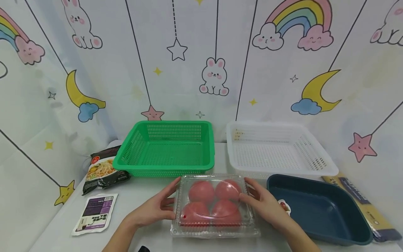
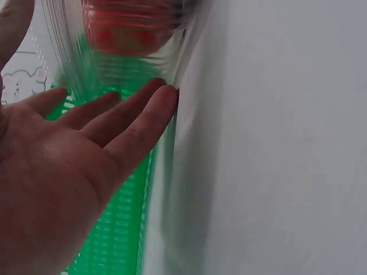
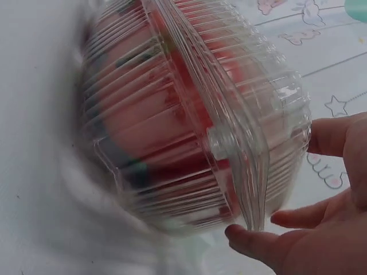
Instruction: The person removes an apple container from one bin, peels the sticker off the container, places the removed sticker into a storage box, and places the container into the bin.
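Note:
A clear plastic clamshell box (image 1: 217,229) of several round red tomatoes (image 1: 201,192) lies between both hands at the front of the white table, its lid down. On its left side, my left hand (image 1: 154,208) touches the wall with fingertips; the left wrist view shows those fingers (image 2: 137,126) spread and nearly straight at the lower edge. My right hand (image 1: 264,203) holds the right side, thumb over the lid and other fingers partly hidden. In the right wrist view, its fingertips (image 3: 252,240) are right at the box's ridged rim (image 3: 246,154).
A green basket (image 1: 163,171) and a white basket (image 1: 283,171) stand behind the box. A dark blue tray (image 1: 324,210) is at right, beside a yellow packet (image 1: 371,210). Leftward lie a black noodle packet (image 1: 104,168) and a white-purple pouch (image 1: 96,213). A patterned curtain (image 1: 189,84) hangs behind.

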A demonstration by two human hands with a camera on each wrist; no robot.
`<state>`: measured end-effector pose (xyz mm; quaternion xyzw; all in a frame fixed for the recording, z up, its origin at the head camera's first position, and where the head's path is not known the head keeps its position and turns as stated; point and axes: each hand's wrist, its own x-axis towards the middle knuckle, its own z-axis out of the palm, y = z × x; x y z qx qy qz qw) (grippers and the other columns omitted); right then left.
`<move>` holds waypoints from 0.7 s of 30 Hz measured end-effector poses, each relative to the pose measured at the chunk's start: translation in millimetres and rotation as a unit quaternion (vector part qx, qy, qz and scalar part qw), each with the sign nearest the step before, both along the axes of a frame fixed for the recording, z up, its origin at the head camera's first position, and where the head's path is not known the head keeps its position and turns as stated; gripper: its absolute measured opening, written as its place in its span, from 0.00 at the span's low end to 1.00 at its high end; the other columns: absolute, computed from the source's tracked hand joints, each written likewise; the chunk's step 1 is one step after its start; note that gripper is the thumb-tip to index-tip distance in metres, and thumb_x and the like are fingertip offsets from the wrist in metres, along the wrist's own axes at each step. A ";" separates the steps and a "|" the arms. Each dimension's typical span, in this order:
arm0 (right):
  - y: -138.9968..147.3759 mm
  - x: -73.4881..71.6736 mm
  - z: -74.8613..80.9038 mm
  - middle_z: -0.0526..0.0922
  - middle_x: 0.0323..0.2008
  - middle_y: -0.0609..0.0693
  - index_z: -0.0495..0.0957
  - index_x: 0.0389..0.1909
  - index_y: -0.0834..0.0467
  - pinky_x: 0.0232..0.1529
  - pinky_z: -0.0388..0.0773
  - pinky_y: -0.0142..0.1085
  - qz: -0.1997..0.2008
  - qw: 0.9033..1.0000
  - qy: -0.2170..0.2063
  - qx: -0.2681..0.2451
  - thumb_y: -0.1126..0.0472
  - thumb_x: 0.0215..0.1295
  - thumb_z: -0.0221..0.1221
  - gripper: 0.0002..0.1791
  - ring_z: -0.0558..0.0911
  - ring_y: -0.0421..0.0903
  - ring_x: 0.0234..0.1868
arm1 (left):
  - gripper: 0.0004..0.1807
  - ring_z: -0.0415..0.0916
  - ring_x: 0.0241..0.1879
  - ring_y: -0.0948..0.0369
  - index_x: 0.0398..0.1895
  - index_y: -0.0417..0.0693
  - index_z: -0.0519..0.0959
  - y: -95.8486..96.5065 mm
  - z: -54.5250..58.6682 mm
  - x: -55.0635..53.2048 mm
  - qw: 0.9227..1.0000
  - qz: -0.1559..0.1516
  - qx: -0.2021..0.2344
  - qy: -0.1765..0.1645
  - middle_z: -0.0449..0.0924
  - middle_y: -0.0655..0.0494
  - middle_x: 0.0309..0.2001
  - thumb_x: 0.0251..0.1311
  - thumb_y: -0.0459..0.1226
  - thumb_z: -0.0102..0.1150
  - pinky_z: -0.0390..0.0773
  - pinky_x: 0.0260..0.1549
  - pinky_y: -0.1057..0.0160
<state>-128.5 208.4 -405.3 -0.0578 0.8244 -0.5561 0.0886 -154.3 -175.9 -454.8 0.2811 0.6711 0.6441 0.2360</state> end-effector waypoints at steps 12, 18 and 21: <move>4.2 4.6 -3.8 0.52 0.75 0.71 0.45 0.78 0.67 0.69 0.57 0.63 0.024 0.994 -0.104 -0.029 0.51 0.71 0.61 0.48 0.54 0.68 0.75 | 0.58 0.60 0.69 0.35 0.83 0.58 0.39 -7.7 2.6 -1.3 0.998 0.000 -0.059 0.014 0.44 0.25 0.76 0.61 0.37 0.71 0.69 0.65 0.45; 0.9 5.7 -6.8 0.49 0.77 0.69 0.42 0.79 0.65 0.70 0.55 0.64 0.028 0.992 -0.119 -0.038 0.49 0.73 0.59 0.48 0.49 0.67 0.76 | 0.58 0.60 0.69 0.35 0.83 0.60 0.38 -7.1 2.1 -1.0 0.998 -0.003 -0.063 0.013 0.43 0.26 0.76 0.62 0.37 0.71 0.67 0.65 0.43; -2.3 7.4 -9.2 0.57 0.74 0.68 0.48 0.77 0.67 0.69 0.60 0.61 0.029 0.992 -0.114 -0.033 0.48 0.74 0.58 0.44 0.58 0.64 0.73 | 0.58 0.60 0.69 0.35 0.83 0.61 0.38 -7.0 2.6 -0.6 0.998 -0.004 -0.067 0.010 0.43 0.26 0.76 0.62 0.38 0.71 0.67 0.65 0.42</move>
